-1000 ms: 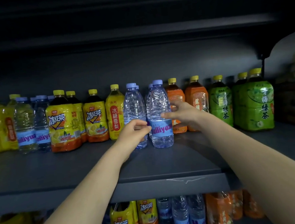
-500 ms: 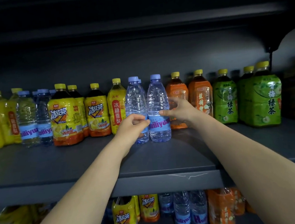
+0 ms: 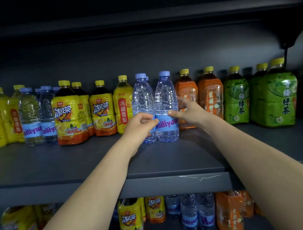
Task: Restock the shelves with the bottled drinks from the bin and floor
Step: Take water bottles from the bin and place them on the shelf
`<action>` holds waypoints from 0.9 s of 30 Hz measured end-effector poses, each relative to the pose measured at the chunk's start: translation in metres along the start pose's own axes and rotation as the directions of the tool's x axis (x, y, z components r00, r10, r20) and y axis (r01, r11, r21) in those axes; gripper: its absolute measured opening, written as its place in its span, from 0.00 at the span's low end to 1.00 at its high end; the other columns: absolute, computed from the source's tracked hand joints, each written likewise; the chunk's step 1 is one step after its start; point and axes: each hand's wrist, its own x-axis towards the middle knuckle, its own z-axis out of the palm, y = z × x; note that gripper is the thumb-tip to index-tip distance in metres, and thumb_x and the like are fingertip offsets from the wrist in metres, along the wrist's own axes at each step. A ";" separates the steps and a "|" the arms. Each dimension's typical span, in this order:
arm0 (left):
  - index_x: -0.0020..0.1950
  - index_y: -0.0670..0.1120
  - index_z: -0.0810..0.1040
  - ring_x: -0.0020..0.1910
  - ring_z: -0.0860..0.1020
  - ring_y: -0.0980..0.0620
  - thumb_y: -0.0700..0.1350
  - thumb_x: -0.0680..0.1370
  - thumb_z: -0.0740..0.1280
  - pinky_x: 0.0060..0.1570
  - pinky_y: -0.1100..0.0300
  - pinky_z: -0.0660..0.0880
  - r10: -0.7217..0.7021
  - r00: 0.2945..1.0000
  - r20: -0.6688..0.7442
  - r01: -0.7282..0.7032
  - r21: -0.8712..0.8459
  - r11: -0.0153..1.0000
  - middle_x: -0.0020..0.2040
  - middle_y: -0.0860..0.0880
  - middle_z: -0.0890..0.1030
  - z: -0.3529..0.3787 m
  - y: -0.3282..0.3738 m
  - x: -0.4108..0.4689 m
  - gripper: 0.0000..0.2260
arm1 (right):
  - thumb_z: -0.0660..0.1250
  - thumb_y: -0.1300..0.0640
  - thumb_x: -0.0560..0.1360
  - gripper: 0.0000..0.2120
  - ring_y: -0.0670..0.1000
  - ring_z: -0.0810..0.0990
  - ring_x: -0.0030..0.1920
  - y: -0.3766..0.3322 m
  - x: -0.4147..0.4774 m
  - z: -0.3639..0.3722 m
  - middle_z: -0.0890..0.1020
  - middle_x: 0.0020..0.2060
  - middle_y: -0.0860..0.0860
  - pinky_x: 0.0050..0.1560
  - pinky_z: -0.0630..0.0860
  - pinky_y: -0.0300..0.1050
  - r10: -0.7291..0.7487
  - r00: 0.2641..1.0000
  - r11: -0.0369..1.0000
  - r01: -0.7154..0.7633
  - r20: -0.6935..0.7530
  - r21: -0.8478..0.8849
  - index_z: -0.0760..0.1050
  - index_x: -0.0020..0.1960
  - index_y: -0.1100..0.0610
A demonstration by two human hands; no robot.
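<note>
Two clear water bottles with pale blue caps stand upright side by side, touching, in the middle of the dark grey shelf (image 3: 59, 165). My left hand (image 3: 140, 125) is wrapped around the lower part of the left water bottle (image 3: 143, 99). My right hand (image 3: 188, 111) holds the right water bottle (image 3: 164, 97), with the thumb on its blue label and the fingers around its right side. Both bottles rest on the shelf surface.
A yellow pear-drink bottle (image 3: 123, 106) stands just left of the pair, with iced-tea bottles (image 3: 68, 113) and more water bottles (image 3: 30, 116) beyond. Orange tea bottles (image 3: 211, 95) and green tea bottles (image 3: 275, 96) are on the right. A lower shelf holds more drinks (image 3: 189, 216).
The right water bottle moved back level with the left one, and the two now touch. Both hands stay on their bottles. The view has tilted slightly.
</note>
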 end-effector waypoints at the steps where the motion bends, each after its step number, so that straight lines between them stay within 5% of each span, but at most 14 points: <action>1: 0.54 0.46 0.74 0.55 0.77 0.49 0.43 0.76 0.68 0.54 0.54 0.77 -0.002 1.000 0.001 0.002 -0.001 1.000 0.51 0.48 0.76 0.000 0.001 -0.001 0.08 | 0.67 0.59 0.75 0.33 0.47 0.71 0.53 -0.001 -0.002 0.000 0.70 0.66 0.55 0.24 0.70 0.25 0.003 1.000 1.000 -0.003 -0.001 0.006 0.56 0.75 0.55; 6: 0.52 0.48 0.74 0.55 0.77 0.49 0.44 0.76 0.68 0.56 0.52 0.77 -0.018 1.000 -0.001 0.018 0.021 1.000 0.49 0.50 0.76 -0.002 0.004 -0.007 0.07 | 0.67 0.56 0.76 0.26 0.46 0.77 0.46 -0.008 -0.014 0.002 0.77 0.54 0.53 0.36 0.75 0.33 0.037 0.999 0.998 -0.037 -0.002 -0.051 0.64 0.71 0.61; 8: 0.52 0.47 0.74 0.54 0.77 0.50 0.44 0.76 0.68 0.57 0.51 0.76 -0.021 1.000 0.001 0.021 0.045 0.999 0.47 0.51 0.75 -0.004 0.006 -0.011 0.07 | 0.67 0.57 0.76 0.23 0.50 0.78 0.51 -0.009 -0.020 0.004 0.77 0.54 0.51 0.44 0.77 0.40 0.060 0.998 0.994 -0.060 -0.007 -0.092 0.67 0.68 0.62; 12: 0.54 0.47 0.74 0.52 0.76 0.50 0.45 0.76 0.68 0.57 0.52 0.75 -0.016 1.000 0.007 0.016 0.104 0.994 0.46 0.53 0.75 -0.013 0.005 -0.023 0.08 | 0.67 0.59 0.76 0.19 0.50 0.77 0.49 -0.008 -0.032 0.005 0.78 0.52 0.54 0.43 0.76 0.40 0.089 0.996 0.983 -0.090 -0.017 -0.161 0.71 0.65 0.63; 15: 0.54 0.47 0.74 0.52 0.76 0.51 0.45 0.76 0.68 0.56 0.53 0.75 -0.008 1.000 -0.002 0.008 0.143 0.990 0.48 0.52 0.75 -0.021 0.003 -0.035 0.09 | 0.67 0.58 0.76 0.21 0.53 0.79 0.50 -0.006 -0.044 0.003 0.78 0.53 0.55 0.51 0.79 0.45 0.130 0.991 0.973 -0.132 -0.021 -0.191 0.69 0.66 0.64; 19: 0.57 0.47 0.74 0.54 0.76 0.51 0.45 0.76 0.67 0.57 0.52 0.76 -0.011 0.999 -0.042 0.018 0.186 0.982 0.52 0.50 0.75 -0.030 0.008 -0.061 0.10 | 0.65 0.58 0.78 0.14 0.46 0.73 0.36 -0.007 -0.066 -0.002 0.74 0.36 0.50 0.36 0.72 0.37 0.165 0.986 0.958 -0.155 0.022 -0.240 0.72 0.60 0.65; 27: 0.54 0.48 0.74 0.58 0.75 0.51 0.45 0.78 0.65 0.54 0.55 0.75 -0.014 0.968 -0.249 0.067 0.207 0.976 0.57 0.49 0.76 -0.045 0.030 -0.136 0.06 | 0.65 0.54 0.77 0.18 0.58 0.77 0.56 -0.013 -0.098 -0.016 0.79 0.57 0.60 0.61 0.73 0.53 0.044 0.984 0.927 0.024 0.172 -0.375 0.74 0.60 0.66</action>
